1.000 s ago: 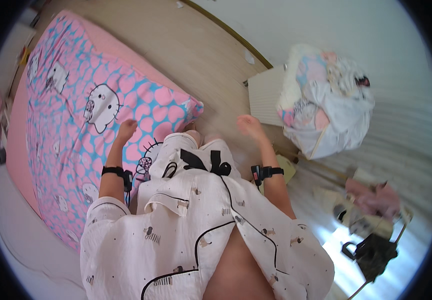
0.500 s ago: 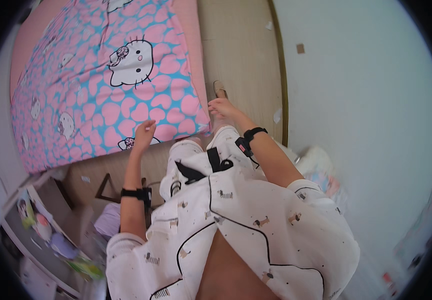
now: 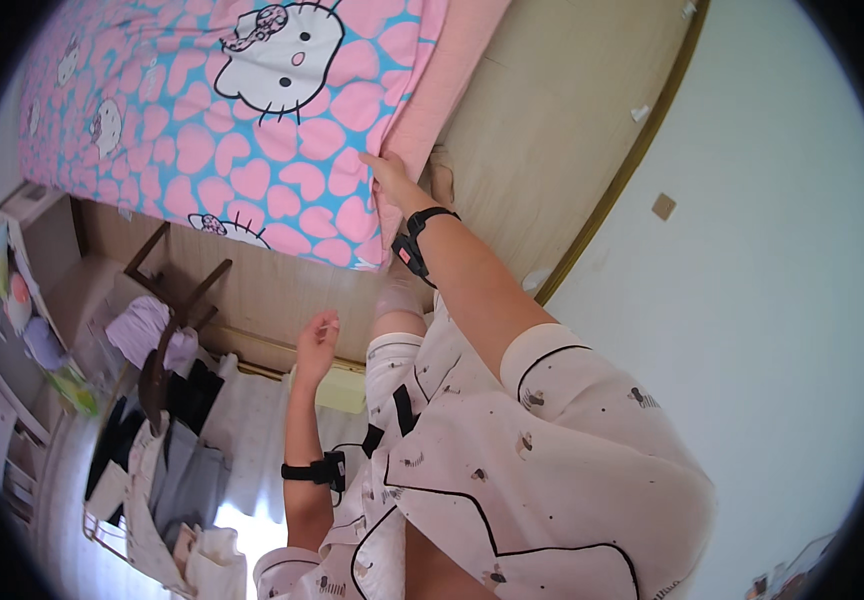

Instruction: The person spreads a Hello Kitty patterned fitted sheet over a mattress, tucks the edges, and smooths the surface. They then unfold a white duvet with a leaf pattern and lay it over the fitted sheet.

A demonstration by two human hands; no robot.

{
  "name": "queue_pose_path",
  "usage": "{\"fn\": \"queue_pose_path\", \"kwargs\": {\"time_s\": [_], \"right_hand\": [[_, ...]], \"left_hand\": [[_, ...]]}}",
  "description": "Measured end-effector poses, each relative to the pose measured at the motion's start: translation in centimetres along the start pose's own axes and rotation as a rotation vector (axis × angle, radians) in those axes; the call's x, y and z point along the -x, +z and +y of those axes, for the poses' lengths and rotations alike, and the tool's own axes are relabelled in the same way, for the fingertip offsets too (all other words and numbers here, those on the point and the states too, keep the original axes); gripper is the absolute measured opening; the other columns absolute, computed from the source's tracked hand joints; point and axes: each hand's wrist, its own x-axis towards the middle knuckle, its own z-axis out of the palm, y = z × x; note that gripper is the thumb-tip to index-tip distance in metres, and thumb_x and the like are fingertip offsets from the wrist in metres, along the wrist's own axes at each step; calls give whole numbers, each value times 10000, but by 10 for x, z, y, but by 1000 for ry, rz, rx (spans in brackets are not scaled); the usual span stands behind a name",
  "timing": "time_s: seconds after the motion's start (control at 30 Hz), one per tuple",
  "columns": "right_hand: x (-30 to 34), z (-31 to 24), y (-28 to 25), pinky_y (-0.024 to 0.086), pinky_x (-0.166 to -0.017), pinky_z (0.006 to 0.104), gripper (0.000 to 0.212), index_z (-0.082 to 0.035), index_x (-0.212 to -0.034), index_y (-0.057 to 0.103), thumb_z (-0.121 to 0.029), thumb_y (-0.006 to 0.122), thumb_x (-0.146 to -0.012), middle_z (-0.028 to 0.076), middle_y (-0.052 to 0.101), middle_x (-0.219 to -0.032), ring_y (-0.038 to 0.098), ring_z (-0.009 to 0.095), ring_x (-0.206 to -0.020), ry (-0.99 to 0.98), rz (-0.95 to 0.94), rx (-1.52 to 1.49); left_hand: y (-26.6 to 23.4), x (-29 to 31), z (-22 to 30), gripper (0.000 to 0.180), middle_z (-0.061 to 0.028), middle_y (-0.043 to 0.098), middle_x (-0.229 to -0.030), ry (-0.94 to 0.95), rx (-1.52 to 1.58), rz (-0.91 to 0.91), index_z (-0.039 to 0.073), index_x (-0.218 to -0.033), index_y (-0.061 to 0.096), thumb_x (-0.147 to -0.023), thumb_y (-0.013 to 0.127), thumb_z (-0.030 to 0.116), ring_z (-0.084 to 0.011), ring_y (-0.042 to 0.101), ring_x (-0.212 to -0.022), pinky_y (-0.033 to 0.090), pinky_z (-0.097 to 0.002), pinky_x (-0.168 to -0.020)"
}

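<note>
A pink and blue heart-patterned quilt [image 3: 192,150] with a cartoon cat face lies over the bed. At its right-hand edge, my right hand [image 3: 390,178] has its fingers closed on the cloth, and the border creases there. Beneath that edge shows a plain pink sheet [image 3: 452,75] on the bed's side. My left hand [image 3: 318,340] hangs in the air below the near edge of the quilt, its fingers loosely bent and holding nothing. Each of my forearms wears a black strap with a small device.
A wooden floor strip [image 3: 532,100] runs between the bed and the white wall [image 3: 752,250]. At left stand a dark wooden chair [image 3: 187,300] with a lilac cloth [image 3: 147,328] on it, hanging clothes [image 3: 177,480], and a shelf unit [image 3: 37,225] with colourful things.
My view has turned, bringing the chair and clothes at left into sight. My right hand has moved onto the quilt's edge and closed on it. My left hand is now beyond the quilt's near edge.
</note>
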Motion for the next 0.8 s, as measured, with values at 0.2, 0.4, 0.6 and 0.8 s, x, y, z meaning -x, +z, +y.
{"fn": "queue_pose_path", "kwargs": {"time_s": [0.2, 0.4, 0.6, 0.8], "right_hand": [[13, -34, 10, 492, -894, 353, 646, 42, -1253, 544, -351, 712, -769, 155, 620, -1200, 594, 298, -1054, 72, -199, -274], [30, -26, -5, 469, -982, 415, 575, -66, -1325, 501, -429, 539, -880, 105, 561, -1319, 526, 314, -1183, -51, -455, -437], [28, -7, -16, 451, -1000, 501, 485, -99, -1328, 493, -401, 399, -961, 95, 569, -1276, 534, 313, -1178, 226, -542, -325], [102, -16, -75, 375, -1080, 554, 516, -107, -1356, 474, -451, 426, -973, 78, 512, -1360, 464, 323, -1278, -67, -664, 64]], "left_hand": [[49, 20, 13, 290, -57, 674, -1060, -23, 106, 101, 5, -1208, 615, -986, 583, 187, -137, 623, -961, 492, -287, -857], [95, 29, -13, 284, -52, 679, -1054, 71, 254, 217, 12, -1206, 617, -986, 581, 189, -125, 624, -935, 497, -271, -828], [147, 17, -57, 282, -25, 674, -1053, 154, 378, 255, 32, -1181, 630, -989, 571, 230, -104, 624, -909, 497, -252, -775], [198, -25, -53, 303, -86, 668, -1117, -50, 1178, 110, 50, -1205, 601, -978, 544, 244, -179, 655, -994, 524, -327, -858]]}}
